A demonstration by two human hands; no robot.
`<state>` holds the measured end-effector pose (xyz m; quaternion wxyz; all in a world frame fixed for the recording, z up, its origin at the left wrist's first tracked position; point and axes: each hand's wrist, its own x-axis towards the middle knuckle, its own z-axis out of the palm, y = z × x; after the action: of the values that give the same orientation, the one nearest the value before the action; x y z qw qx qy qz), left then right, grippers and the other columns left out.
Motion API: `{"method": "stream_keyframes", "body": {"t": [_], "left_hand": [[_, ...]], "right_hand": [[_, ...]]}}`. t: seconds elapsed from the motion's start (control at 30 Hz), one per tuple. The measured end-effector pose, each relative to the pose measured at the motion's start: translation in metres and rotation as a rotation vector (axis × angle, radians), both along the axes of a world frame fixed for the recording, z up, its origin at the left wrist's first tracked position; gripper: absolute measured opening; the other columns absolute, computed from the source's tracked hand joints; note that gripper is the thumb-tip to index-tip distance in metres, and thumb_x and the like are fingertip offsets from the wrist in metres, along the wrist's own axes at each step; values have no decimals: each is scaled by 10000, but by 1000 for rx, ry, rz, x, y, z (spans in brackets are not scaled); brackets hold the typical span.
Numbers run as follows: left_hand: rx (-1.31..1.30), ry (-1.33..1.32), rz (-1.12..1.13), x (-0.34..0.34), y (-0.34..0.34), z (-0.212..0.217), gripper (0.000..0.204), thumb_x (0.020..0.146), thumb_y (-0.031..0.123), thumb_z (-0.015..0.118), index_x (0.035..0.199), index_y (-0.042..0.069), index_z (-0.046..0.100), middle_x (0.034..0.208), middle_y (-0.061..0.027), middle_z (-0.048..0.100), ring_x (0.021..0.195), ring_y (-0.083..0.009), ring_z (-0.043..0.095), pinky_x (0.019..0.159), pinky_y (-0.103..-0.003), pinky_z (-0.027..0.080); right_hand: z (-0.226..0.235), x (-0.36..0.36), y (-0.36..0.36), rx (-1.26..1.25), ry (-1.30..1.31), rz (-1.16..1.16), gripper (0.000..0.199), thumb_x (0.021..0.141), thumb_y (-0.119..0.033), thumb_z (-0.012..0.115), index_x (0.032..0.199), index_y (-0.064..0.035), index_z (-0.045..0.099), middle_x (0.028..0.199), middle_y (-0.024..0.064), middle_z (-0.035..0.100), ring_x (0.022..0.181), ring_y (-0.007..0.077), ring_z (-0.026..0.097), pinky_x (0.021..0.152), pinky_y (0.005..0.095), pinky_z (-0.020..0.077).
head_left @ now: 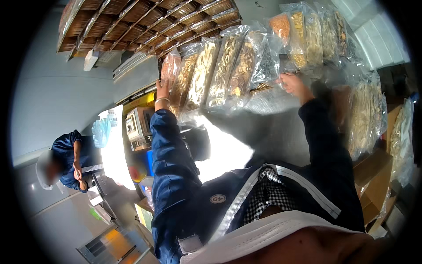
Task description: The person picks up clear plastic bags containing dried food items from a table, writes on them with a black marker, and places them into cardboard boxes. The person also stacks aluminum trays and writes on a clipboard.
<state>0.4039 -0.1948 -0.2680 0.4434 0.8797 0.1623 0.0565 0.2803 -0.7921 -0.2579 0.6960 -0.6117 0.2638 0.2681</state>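
Note:
A row of clear plastic bags of dried food lies across the metal table. From left to right it has a bag of orange-red bits (171, 66), a bag of pale strips (204, 72), a bag of light brown slices (225, 66), a bag of brown mushroom-like slices (244, 70) and a bag of dark pieces (265, 59). My left hand (162, 93) rests against the left end of this row, its fingers stretched out. At the other end, my right hand (293, 84) has curled fingers pinching the edge of the clear plastic by the dark pieces.
Another row of filled bags (313, 37) lies at the far right, and more (365, 114) stand at the right side. A brown slatted rack (149, 24) is at the far left. Cardboard boxes (373, 180) stand at right; a co-worker (66, 160) is at left.

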Motion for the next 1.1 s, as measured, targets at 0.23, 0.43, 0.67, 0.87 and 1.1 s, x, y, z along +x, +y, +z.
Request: {"method": "stream_keyframes", "body": {"t": [0.23, 0.43, 0.67, 0.87, 1.1], "left_hand": [[108, 455, -94, 30, 22, 20, 579, 902, 588, 603, 1147, 66, 645, 887, -74, 625, 850, -204, 590, 817, -331, 477], [-606, 389, 18, 18, -10, 16, 563, 792, 484, 802, 1104, 96, 541, 1058, -61, 614, 994, -198, 573, 858, -335, 456], [-583, 313, 142, -24, -36, -15, 811, 745, 495, 846, 1264, 71, 391, 1077, -97, 584, 926, -206, 564, 746, -349, 498], [-254, 101, 76, -116, -90, 9, 789, 751, 466, 840, 1195, 8, 375, 1078, -159, 573, 900, -207, 555, 776, -326, 492], [4, 127, 57, -84, -158, 15, 831, 744, 533, 786, 1232, -27, 414, 1090, -288, 640, 1027, -418, 634, 906, -440, 484]], "right_hand": [[-17, 20, 4, -116, -97, 76, 341, 986, -435, 502, 835, -134, 554, 618, -45, 446, 450, 65, 299, 399, 259, 219], [-31, 33, 17, -265, 34, 29, 384, 1001, -450, 470, 921, -88, 573, 760, 32, 528, 617, 140, 468, 549, 297, 351], [-50, -4, 9, -257, -198, 4, 587, 966, -545, 493, 1235, -36, 605, 1001, 60, 598, 848, 150, 513, 671, 328, 395], [-21, -92, -28, -360, -38, 246, 568, 973, -527, 475, 1159, -16, 636, 815, 74, 597, 630, 159, 485, 526, 332, 378], [-17, -118, -49, -508, -805, 270, 260, 1024, -256, 471, 1118, -54, 605, 703, 38, 550, 541, 135, 488, 476, 311, 400]]}}
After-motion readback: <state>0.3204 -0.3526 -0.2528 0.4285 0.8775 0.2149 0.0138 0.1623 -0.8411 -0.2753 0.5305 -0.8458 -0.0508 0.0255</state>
